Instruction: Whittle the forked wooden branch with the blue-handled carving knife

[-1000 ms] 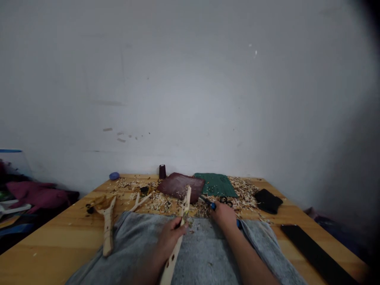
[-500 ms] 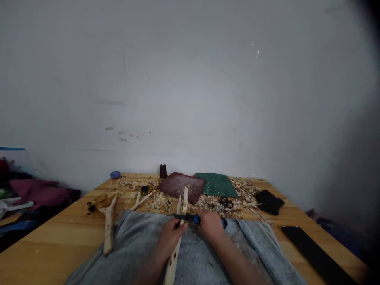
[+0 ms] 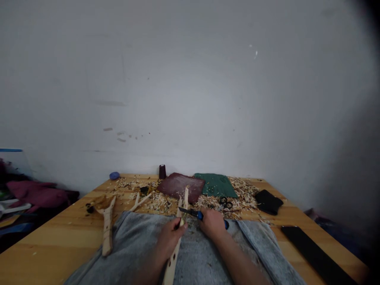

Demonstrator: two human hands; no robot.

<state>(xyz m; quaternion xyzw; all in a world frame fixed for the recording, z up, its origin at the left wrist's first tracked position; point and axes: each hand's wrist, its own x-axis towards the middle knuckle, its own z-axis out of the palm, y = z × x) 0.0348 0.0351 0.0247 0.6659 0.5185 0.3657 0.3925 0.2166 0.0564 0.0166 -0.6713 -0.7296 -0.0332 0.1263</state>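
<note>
My left hand (image 3: 171, 236) is closed around a pale, peeled forked stick (image 3: 171, 266), whose two prongs point away from me and whose thick end comes toward me. Dark knots dot its surface. My right hand (image 3: 212, 224) grips the blue and black handle of a knife (image 3: 191, 213). Its dark blade points left and lies across the prongs, just beyond my left fingers; whether the edge touches the wood I cannot tell. Under both hands spreads a grey cloth (image 3: 142, 237).
Wood shavings (image 3: 246, 194) litter the back of the wooden table (image 3: 50, 241). Around lie another forked stick (image 3: 107, 233), a smaller one (image 3: 139, 202), maroon leather (image 3: 175, 186), green leather (image 3: 218, 185), scissors (image 3: 225, 204), a thread spool (image 3: 162, 171), a black piece (image 3: 268, 202) and a long black slab (image 3: 317, 253).
The knife has moved slightly away from me and to the right along the prongs, its blade now tilted with the tip farther off. My left hand holds the stick in nearly the same place.
</note>
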